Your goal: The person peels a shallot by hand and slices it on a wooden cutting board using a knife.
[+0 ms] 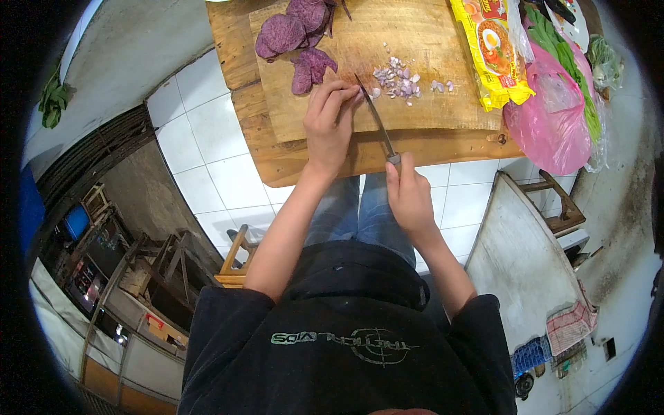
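Observation:
My right hand [409,197] is closed around the handle of a knife [377,119], whose blade points up and left over the wooden cutting board [429,117]. Against the blade's tip side, the bent fingers of my left hand [330,124] press on a small piece of shallot [359,95], mostly hidden by the fingertips. Chopped shallot bits [399,79] lie just right of the blade. Purple slices [282,34] are piled at the board's upper left, above my left hand.
A yellow noodle packet [492,52] lies at the board's right edge, beside a pink plastic bag [553,114] and green leafy stems [564,59]. The wooden table edge [277,169] runs below the board. A wooden stool [238,256] stands lower left.

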`<state>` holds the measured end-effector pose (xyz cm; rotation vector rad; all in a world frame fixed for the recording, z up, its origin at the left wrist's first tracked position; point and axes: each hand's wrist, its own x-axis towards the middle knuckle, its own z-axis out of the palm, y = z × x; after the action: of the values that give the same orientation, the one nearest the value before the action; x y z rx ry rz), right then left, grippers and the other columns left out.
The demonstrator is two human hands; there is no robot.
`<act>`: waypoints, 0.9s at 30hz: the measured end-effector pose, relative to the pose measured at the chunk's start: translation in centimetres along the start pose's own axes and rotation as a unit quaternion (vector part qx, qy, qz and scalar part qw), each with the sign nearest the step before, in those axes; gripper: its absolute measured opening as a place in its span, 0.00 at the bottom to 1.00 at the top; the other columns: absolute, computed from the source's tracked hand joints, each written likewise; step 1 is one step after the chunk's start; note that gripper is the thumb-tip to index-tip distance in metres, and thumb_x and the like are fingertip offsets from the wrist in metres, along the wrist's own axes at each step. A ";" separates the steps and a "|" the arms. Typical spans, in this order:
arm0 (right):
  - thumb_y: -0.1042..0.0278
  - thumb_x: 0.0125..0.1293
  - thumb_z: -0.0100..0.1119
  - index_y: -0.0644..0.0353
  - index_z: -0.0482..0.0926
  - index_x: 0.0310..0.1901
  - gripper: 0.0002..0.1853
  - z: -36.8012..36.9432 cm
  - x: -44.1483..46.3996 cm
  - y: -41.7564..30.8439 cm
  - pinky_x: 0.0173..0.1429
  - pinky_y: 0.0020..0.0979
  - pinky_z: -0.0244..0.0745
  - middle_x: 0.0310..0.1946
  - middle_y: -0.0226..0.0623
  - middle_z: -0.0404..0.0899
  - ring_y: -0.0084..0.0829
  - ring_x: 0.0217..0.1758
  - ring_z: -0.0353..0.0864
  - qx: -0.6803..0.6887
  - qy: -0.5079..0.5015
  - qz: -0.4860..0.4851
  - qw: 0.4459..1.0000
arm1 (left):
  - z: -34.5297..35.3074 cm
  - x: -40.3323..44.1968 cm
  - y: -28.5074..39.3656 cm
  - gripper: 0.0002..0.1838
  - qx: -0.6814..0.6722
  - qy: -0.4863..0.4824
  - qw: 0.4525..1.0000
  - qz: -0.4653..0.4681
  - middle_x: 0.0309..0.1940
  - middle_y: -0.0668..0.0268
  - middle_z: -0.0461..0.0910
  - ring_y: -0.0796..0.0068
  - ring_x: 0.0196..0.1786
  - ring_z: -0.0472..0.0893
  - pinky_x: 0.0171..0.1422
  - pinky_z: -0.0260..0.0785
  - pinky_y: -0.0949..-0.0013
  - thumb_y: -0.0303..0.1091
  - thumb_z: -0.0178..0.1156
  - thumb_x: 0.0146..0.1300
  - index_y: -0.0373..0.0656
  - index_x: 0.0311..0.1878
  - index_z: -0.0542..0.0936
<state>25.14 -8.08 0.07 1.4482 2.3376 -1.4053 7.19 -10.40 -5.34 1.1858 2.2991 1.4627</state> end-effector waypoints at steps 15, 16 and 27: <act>0.60 0.76 0.51 0.64 0.66 0.48 0.14 0.2 1.4 0.8 0.31 0.54 0.75 0.24 0.57 0.79 0.61 0.31 0.81 -0.058 -0.021 0.001 0.998 | 0.2 0.0 0.0 0.10 0.008 -0.003 1.000 -0.003 0.40 0.59 0.81 0.65 0.41 0.82 0.44 0.76 0.68 0.15 0.68 0.55 0.34 0.41 0.83; 0.60 0.76 0.51 0.64 0.66 0.48 0.14 -0.3 1.5 0.9 0.31 0.54 0.74 0.24 0.58 0.78 0.62 0.31 0.80 -0.026 -0.034 0.004 0.999 | 0.2 0.0 0.0 0.10 0.008 -0.003 1.000 -0.003 0.40 0.59 0.81 0.65 0.41 0.82 0.44 0.76 0.68 0.16 0.68 0.56 0.34 0.41 0.83; 0.64 0.77 0.50 0.66 0.66 0.47 0.12 -2.3 -0.2 1.0 0.31 0.50 0.69 0.25 0.61 0.77 0.65 0.33 0.78 0.088 -0.033 0.044 0.995 | 0.4 0.2 0.6 0.08 0.035 -0.012 0.999 0.006 0.40 0.60 0.79 0.67 0.42 0.80 0.43 0.75 0.69 0.22 0.68 0.60 0.36 0.43 0.84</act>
<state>26.89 -6.45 0.80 1.4993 2.1302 -1.6456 7.61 -9.91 -4.97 1.2301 2.3507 1.3745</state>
